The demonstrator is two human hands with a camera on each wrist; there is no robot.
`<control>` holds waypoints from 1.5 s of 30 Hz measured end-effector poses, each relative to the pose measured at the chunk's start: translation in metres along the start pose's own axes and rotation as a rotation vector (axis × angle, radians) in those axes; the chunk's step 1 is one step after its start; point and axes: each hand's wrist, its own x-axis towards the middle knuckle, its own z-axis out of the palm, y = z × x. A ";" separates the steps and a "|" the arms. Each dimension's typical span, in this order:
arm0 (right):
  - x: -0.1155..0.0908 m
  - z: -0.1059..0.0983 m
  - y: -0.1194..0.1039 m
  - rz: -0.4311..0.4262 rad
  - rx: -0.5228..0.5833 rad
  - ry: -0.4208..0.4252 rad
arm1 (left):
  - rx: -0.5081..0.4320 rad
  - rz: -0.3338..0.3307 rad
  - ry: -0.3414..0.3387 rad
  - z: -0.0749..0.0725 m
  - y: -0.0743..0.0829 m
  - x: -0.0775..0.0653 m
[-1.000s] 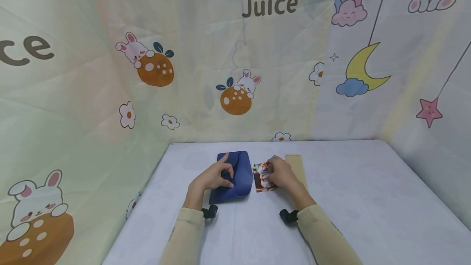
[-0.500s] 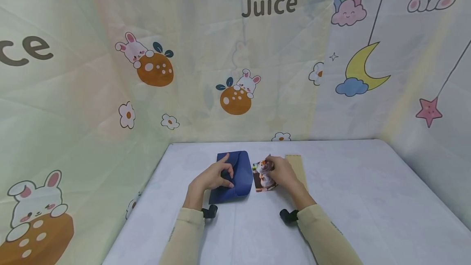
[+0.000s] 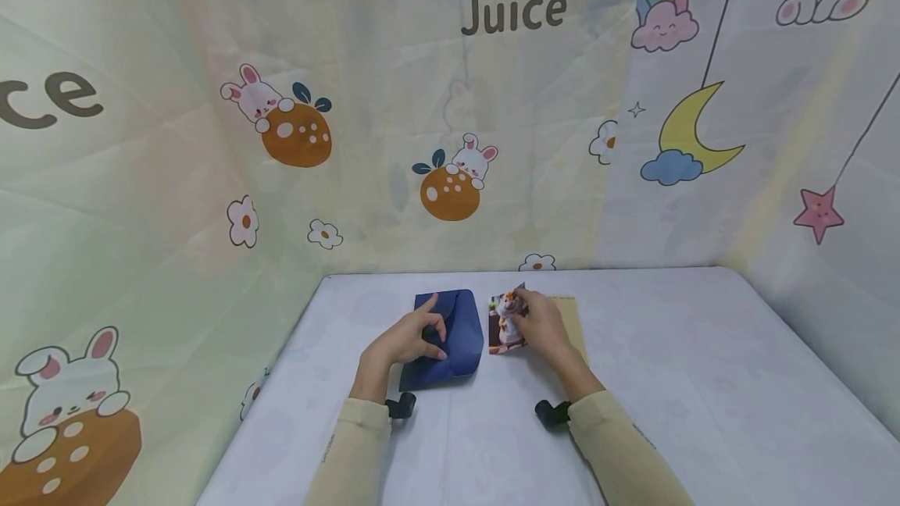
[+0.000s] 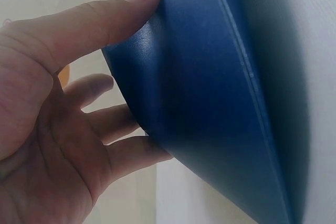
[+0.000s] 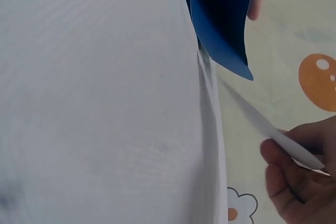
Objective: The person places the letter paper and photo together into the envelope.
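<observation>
On the left of the table's middle, a dark blue envelope [image 3: 466, 338] is held by my left hand [image 3: 404, 336]. In the left wrist view the thumb lies on the near face of the envelope [image 4: 205, 93], with the other fingers behind its edge. My right hand [image 3: 547, 328] pinches a picture card [image 3: 506, 325] printed with a cartoon animal, just right of the envelope. The right wrist view shows this card [image 5: 265, 127] edge-on and tilted between thumb and fingers, with the bowed-open mouth of the envelope [image 5: 218, 38] beyond it.
A tan, flat paper piece [image 3: 568, 315] lies behind my right hand, partly covered by it. The white-covered table [image 3: 675, 365] ends at a patterned cloth backdrop [image 3: 380, 178] at the back and sides.
The right hand has lifted the picture card and shifted it slightly up and to the right, over the tan paper's left edge. The left hand and blue envelope have stayed put.
</observation>
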 end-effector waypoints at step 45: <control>-0.001 0.008 -0.011 -0.049 0.217 0.024 | 0.013 -0.025 0.001 0.002 0.001 0.001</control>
